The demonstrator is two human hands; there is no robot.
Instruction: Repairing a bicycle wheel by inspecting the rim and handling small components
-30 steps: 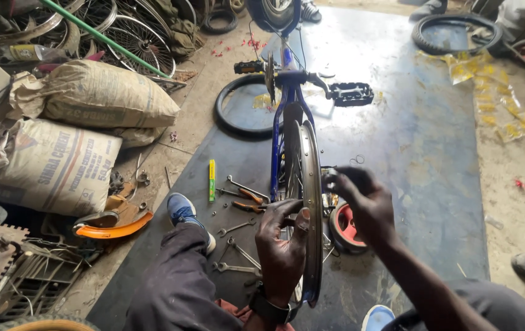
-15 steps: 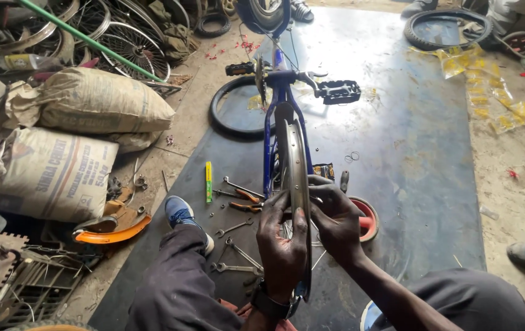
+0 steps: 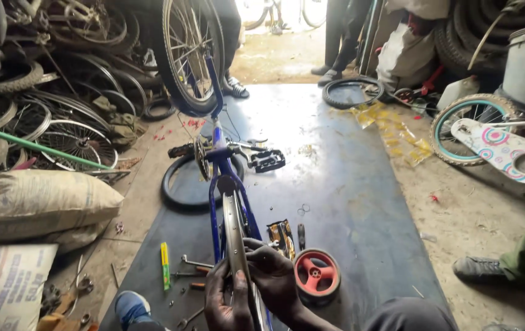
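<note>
Bicycle frame point(image 3: 218, 178), blue and upside down, runs from twelve o'clock to six along the dark floor mat point(image 3: 348, 202). Its bare rear rim point(image 3: 235, 239) is clasped at six o'clock by the left hand point(image 3: 224, 300) and right hand point(image 3: 274, 276). Sacks point(image 3: 35, 202) lie at nine; a red-and-black small wheel point(image 3: 316, 276) at five; a crumpled wrapper point(image 3: 282, 238) just above it.

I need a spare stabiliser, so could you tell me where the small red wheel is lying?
The small red wheel lies flat on the dark mat, just right of the right hand gripping the bare wheel rim.
</note>
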